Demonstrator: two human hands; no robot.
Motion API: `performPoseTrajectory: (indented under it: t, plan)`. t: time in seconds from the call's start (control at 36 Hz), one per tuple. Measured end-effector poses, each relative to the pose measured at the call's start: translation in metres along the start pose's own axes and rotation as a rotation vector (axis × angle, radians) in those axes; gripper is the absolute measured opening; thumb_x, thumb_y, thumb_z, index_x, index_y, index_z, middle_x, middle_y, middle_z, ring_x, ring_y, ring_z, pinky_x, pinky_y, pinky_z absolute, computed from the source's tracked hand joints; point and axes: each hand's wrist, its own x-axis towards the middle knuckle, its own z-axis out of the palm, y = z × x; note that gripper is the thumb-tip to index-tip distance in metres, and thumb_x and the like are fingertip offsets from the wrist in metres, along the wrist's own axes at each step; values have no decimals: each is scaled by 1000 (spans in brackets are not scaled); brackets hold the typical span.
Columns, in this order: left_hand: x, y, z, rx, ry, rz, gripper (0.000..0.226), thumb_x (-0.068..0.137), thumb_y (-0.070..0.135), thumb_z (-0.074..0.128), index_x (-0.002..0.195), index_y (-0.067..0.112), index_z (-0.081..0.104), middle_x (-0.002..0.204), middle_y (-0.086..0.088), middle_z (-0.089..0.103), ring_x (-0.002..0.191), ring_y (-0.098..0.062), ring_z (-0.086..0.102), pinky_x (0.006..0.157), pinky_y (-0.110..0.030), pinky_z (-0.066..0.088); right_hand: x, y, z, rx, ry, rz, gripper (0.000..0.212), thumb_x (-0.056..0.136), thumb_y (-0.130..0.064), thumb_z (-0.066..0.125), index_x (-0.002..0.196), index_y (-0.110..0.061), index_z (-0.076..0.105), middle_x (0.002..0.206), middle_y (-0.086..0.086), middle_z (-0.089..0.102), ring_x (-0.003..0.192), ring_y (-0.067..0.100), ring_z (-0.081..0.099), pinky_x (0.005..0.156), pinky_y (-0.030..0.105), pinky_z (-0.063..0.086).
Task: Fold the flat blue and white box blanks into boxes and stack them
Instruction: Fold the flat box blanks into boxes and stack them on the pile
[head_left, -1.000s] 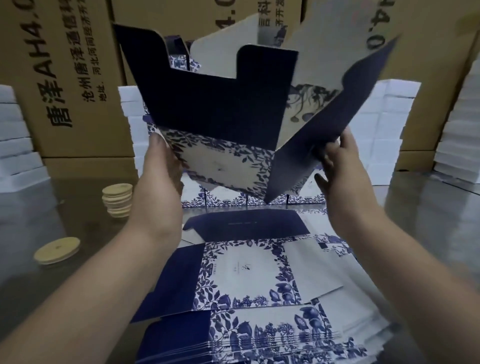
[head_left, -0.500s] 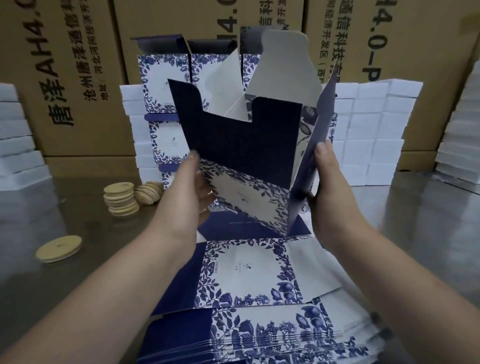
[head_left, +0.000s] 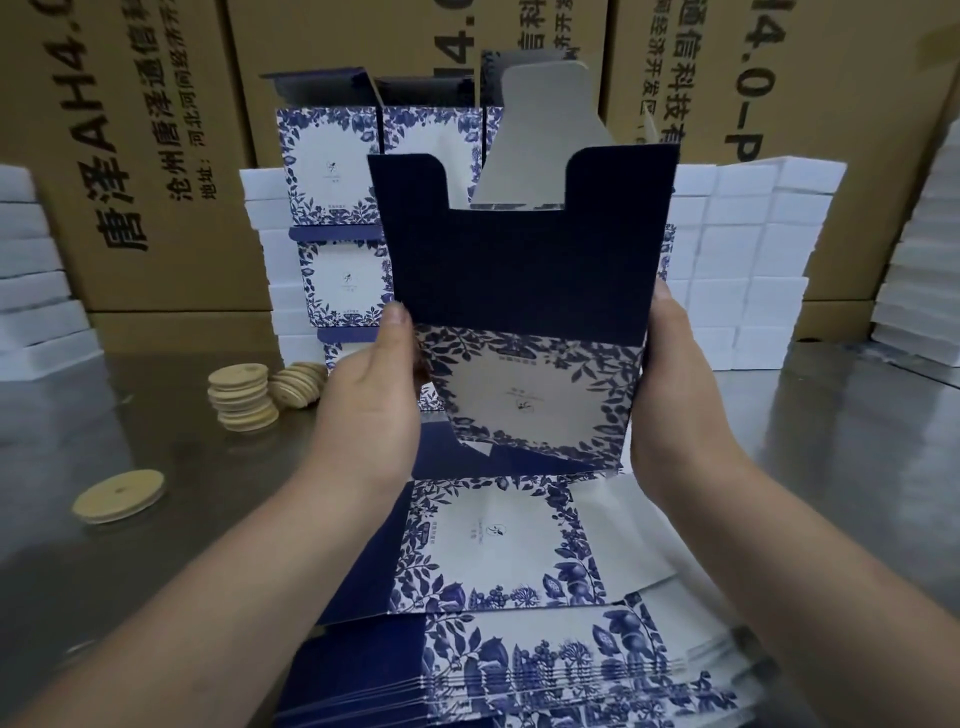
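I hold one blue and white box blank (head_left: 524, 322) upright in the middle of the view, squared into a tube shape with its navy flap and a grey flap standing up. My left hand (head_left: 371, 395) grips its left side and my right hand (head_left: 675, 384) grips its right side. Below it lies a fanned pile of flat blanks (head_left: 498, 561) near the front edge. Behind it stands a stack of folded boxes (head_left: 332, 208), several high, with navy lids open at the top.
The metal table (head_left: 156, 545) carries piles of round wooden lids (head_left: 241, 397) and one single lid (head_left: 118, 494) at the left. White foam blocks (head_left: 748, 270) and big brown cartons (head_left: 156, 156) line the back and both sides.
The blank swung from a tilted, half-open shape high up to an upright squared one lower down. Both hands came closer together and now press its two sides.
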Motion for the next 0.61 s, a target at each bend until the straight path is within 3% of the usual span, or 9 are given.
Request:
performPoseTrajectory:
  t: [0.08, 0.14, 0.25, 0.33, 0.39, 0.47, 0.53, 0.61]
  plan:
    - [0, 0, -1, 4, -2, 41, 64, 61, 75, 38, 84, 18, 52, 89, -8, 56, 89, -29, 60, 96, -58, 40, -4, -3, 0, -109, 68, -54, 44, 89, -40, 34, 115, -14, 58, 110, 0, 65, 106, 15, 57, 98, 53, 42]
    - [-1, 1, -1, -32, 7, 59, 45, 72, 63, 43, 76, 21, 59, 93, -9, 64, 94, -35, 61, 94, -58, 45, -5, -5, 0, -109, 116, -94, 31, 92, -26, 36, 108, -14, 60, 98, -2, 66, 94, 13, 60, 91, 52, 47]
    - [-2, 1, -3, -42, 79, 159, 14, 89, 29, 50, 83, 28, 62, 94, -11, 66, 99, -39, 59, 90, -59, 46, -7, -8, 2, -17, 154, -187, 45, 92, -2, 37, 123, -31, 52, 109, -23, 64, 106, 5, 61, 93, 37, 52]
    - [-2, 0, -4, -20, 76, 219, 22, 92, 16, 53, 83, 35, 58, 83, 12, 63, 94, -26, 61, 87, -58, 48, -12, -9, 1, -79, 159, -280, 53, 90, 0, 38, 129, -35, 47, 113, -35, 59, 108, 1, 60, 82, 24, 55]
    - [-4, 2, -4, 31, 56, 262, 22, 93, 14, 53, 88, 35, 58, 92, 13, 65, 97, -16, 62, 92, -50, 48, -14, -10, -1, -149, 176, -363, 58, 85, -5, 36, 127, -44, 49, 130, -22, 54, 121, 10, 55, 95, 34, 51]
    - [-5, 5, -4, 46, 21, 278, 17, 88, 25, 53, 90, 40, 61, 100, 14, 67, 104, -16, 61, 95, -48, 47, -14, -11, -3, -229, 167, -416, 64, 81, -9, 33, 108, -64, 52, 137, 0, 54, 131, 24, 46, 104, 52, 41]
    - [-4, 8, -5, 2, -3, 211, 19, 81, 35, 51, 86, 45, 66, 102, 11, 67, 105, -25, 62, 90, -54, 48, -13, -10, -3, -270, 145, -440, 62, 81, -8, 33, 104, -60, 57, 140, -1, 51, 133, 23, 43, 105, 52, 39]
    - [-3, 12, -7, -79, -46, 111, 27, 78, 44, 51, 98, 40, 69, 124, -3, 62, 115, -30, 58, 95, -55, 45, -14, -10, -3, -284, 147, -476, 58, 83, -6, 34, 97, -54, 62, 139, 1, 52, 132, 19, 43, 104, 49, 39]
